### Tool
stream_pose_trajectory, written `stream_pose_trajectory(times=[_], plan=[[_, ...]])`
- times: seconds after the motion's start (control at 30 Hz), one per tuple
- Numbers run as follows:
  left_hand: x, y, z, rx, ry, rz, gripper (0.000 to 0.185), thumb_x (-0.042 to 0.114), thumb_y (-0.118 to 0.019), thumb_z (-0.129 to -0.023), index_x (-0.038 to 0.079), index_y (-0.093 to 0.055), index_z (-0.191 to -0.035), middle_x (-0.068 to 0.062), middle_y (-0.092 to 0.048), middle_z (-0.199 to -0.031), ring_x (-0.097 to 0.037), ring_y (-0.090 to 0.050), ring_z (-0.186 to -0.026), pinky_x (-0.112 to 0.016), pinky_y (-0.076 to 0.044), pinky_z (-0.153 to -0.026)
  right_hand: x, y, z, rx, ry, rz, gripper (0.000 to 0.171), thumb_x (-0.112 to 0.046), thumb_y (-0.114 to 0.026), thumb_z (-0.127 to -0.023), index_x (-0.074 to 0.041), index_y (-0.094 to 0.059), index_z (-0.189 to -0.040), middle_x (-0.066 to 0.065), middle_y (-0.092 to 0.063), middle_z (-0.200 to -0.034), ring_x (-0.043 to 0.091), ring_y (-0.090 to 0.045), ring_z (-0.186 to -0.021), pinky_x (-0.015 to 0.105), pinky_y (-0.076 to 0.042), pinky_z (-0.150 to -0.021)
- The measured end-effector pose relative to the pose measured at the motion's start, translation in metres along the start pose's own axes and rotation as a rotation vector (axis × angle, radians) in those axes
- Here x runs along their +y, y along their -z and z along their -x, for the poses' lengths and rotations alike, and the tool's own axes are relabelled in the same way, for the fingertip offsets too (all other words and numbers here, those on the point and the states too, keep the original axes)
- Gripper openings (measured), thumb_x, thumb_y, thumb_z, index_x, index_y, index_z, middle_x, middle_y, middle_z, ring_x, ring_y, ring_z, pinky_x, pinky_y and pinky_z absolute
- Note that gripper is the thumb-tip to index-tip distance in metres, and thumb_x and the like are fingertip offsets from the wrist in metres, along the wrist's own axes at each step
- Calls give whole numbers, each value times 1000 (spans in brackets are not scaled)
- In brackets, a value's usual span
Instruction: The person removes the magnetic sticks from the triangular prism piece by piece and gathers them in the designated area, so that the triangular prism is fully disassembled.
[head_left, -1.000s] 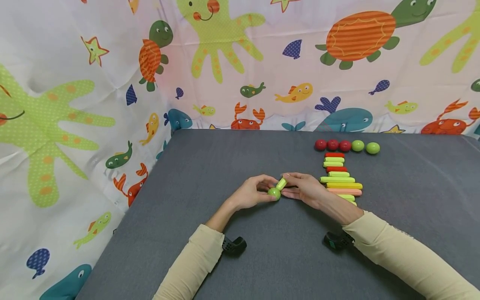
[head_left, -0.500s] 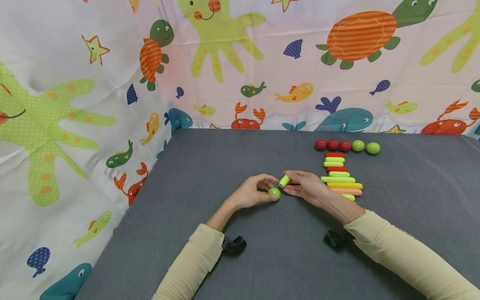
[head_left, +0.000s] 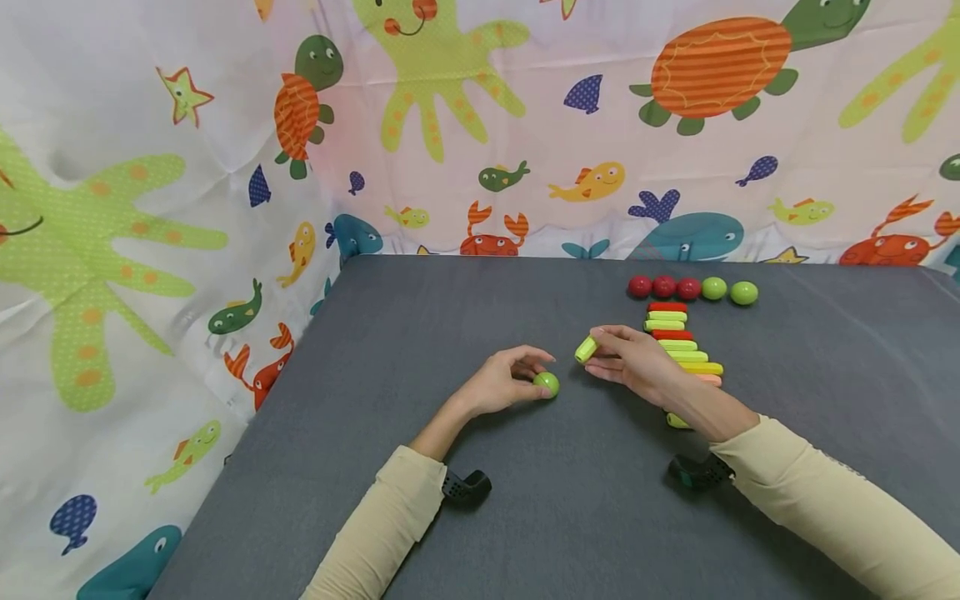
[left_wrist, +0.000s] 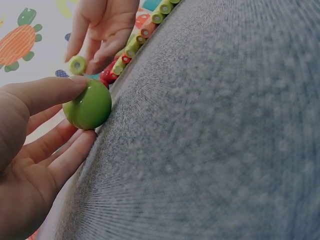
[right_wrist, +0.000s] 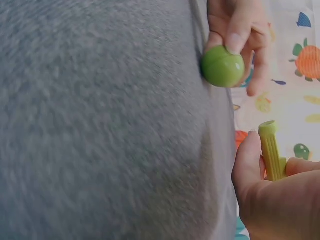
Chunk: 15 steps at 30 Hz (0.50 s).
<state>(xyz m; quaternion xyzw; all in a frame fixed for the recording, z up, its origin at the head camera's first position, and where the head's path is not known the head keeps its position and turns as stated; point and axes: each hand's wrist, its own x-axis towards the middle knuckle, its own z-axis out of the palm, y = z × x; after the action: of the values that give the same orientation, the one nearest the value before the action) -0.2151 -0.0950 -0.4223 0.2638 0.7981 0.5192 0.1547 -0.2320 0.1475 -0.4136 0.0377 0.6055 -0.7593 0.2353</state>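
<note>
A grey worktop (head_left: 420, 317) is carrying everything, backed by a sea-creature curtain (head_left: 150, 167). At about two o'clock on it, a stack of coloured sticks (head_left: 682, 350) is lying below a row of balls (head_left: 690, 288). The right hand (head_left: 633, 363) is hovering just beside that stack, its fingers (right_wrist: 245, 165) pinching a short green stick (head_left: 586, 349) raised off the surface. At its eight o'clock, a little apart, the left hand (head_left: 501, 383) is resting on the worktop, thumb and fingers (left_wrist: 45, 92) curling around a green ball (head_left: 546, 383) that is touching the cloth. The likely trouble: the ball is round and only lightly pinned, so a loosening thumb could be letting it roll away; the right forearm, lying over the stack, could be nudging sticks out of line.
</note>
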Motion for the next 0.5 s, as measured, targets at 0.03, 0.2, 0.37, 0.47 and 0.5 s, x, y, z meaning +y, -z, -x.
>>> stream_pose_trajectory(times=[0.03, 0.2, 0.37, 0.47, 0.5], plan=[[-5, 0, -2, 2, 3, -3, 46, 2, -70, -85, -5, -54, -128, -20, -60, -111, -32, -58, -105, -23, -47, -79, -2, 1, 1, 6, -3, -4, 50, -24, -52, -99, 3, -32, -136, 9, -54, -102, 18, -65, -88, 32, -50, -87], [-26, -2, -9, 16, 12, -20, 47, 7, -73, -84, 3, -57, -129, -13, -61, -110, -24, -59, -103, -25, -47, -81, -10, 7, 7, 28, -5, -20, 46, -24, -52, -99, -1, -34, -134, 9, -53, -103, 19, -64, -89, 31, -51, -86], [-29, -1, -10, 20, 6, -6, 46, 9, -75, -84, 6, -59, -127, -6, -62, -106, -16, -60, -100, -26, -48, -82, -15, 16, 15, 19, 3, -51, 31, -25, -54, -98, -9, -42, -121, 7, -52, -103, 19, -64, -89, 31, -51, -86], [-29, -1, -10, 17, -1, -2, 46, 9, -74, -84, 6, -58, -126, -4, -61, -105, -14, -60, -99, -27, -48, -81, -16, 21, 20, 21, -10, -39, 34, -28, -55, -97, -11, -41, -123, 8, -48, -107, 17, -64, -91, 30, -50, -87], [-29, -1, -10, 17, -2, -4, 45, 9, -74, -84, 6, -58, -126, -3, -61, -105, -13, -60, -99, -27, -48, -81, -16, 22, 21, 23, -15, -27, 39, -29, -56, -97, -10, -39, -127, 8, -46, -110, 16, -64, -92, 29, -49, -87]])
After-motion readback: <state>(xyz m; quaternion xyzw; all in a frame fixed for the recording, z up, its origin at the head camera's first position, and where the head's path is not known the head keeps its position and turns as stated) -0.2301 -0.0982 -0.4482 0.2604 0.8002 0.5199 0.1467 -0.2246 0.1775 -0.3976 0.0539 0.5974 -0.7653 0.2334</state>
